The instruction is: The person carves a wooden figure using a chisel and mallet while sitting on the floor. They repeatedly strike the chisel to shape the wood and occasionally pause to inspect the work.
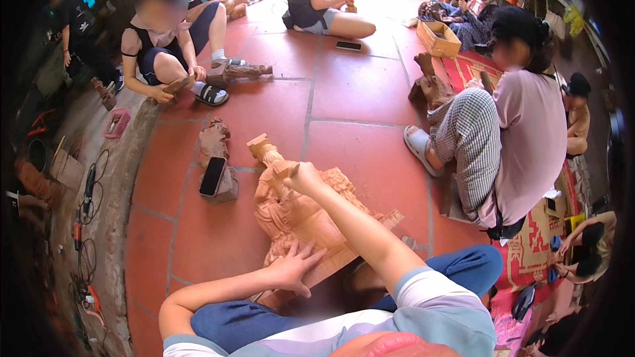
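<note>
The carving (297,215) looks well shaped but unfinished: left hand (294,266) lies spread flat on its base, right hand (303,175) pinches a small tool (293,171) near its top.

A wood-carving workshop, floor-seated and open to daylight

Under the person's hands lies an unfinished carved wooden figure (297,215) on a red tiled floor (357,92); beyond them other people sit — each bent over a similar carving (241,71). Left of the hands, another rough carving (213,142) with a phone (212,176) on it, and power tools with cords (86,205) along the edge — a wooden box (438,38) farther off right.
</note>
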`<control>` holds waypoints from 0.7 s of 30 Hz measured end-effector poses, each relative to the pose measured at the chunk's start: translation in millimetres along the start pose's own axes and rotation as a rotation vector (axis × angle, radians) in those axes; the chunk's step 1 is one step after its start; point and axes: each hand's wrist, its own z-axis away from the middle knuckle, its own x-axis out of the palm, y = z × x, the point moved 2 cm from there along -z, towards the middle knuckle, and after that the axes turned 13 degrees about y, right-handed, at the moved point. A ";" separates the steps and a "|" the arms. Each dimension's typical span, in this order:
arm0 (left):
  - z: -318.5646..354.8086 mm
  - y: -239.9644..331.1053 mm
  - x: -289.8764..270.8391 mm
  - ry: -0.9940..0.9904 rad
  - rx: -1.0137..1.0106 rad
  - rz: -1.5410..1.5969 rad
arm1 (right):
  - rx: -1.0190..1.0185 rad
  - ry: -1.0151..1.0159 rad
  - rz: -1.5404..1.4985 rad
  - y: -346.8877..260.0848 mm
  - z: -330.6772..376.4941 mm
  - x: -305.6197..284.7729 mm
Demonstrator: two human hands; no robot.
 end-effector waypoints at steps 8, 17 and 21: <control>-2.6 1.8 -4.0 -0.012 -0.004 -0.017 | -0.142 -0.080 0.052 22.2 9.0 0.0; -2.6 0.0 -2.5 -0.012 0.005 -0.062 | -0.236 -0.139 0.025 7.8 27.0 7.5; -4.0 0.3 1.3 0.001 0.026 -0.104 | -0.221 -0.027 -0.046 15.5 14.4 4.3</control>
